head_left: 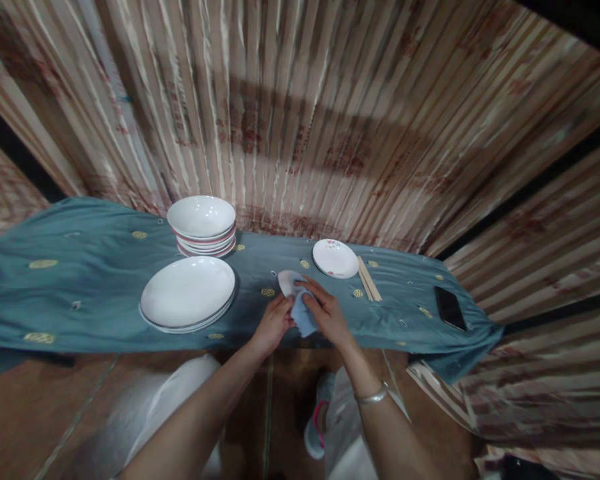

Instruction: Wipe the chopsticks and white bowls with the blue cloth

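Note:
Over the front of the table, my left hand [275,321] is closed on a white piece of tableware [286,283], held up at a tilt. Much of that piece is hidden by fingers and cloth, so its exact kind cannot be made out. My right hand [326,308] is closed on a light blue cloth [304,316] and presses it against the white piece. The cloth's loose end hangs down between the two hands. Beyond my right hand lies a small white plate [336,259] with a flower print, and a pair of wooden chopsticks [369,279] rests beside it.
To the left, a few large white plates [188,292] are stacked near the front edge. Behind them rises a stack of white bowls [201,217] with red bands. A black phone [450,308] lies at the right on the teal tablecloth [105,293]. A pleated curtain [290,120] hangs behind.

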Motion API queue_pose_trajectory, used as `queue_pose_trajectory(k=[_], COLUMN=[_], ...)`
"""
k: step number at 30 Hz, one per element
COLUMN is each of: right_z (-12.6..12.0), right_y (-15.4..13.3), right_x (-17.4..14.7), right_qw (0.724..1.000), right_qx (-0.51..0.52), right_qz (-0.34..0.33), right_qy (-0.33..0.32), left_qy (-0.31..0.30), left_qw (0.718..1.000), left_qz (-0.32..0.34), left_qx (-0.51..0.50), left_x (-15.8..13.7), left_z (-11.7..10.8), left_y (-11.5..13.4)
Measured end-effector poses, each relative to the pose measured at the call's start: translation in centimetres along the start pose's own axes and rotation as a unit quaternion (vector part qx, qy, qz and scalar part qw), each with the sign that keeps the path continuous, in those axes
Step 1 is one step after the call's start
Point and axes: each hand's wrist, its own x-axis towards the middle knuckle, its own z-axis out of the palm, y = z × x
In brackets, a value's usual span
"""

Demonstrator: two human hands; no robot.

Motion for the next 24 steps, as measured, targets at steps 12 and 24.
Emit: queue_pose_trajectory(k=[12, 24], right_z=[0.0, -0.2], right_y=[-2.0, 0.8], right_x=[-0.3, 3.6], right_qw=[0.985, 0.994], right_qx=[-0.135, -0.094], right_qz=[-0.098, -0.053], right_qy=[-0.044, 0.01], left_qy=[-0.114, -0.171], left_qw=[0.976, 0.967], left_qz=[0.035, -0.029], left_qx=[0.184, 0.185], left_x=[-0.6, -1.1], left_z=[-0.2, -0.6], left_y=[-0.4, -1.3])
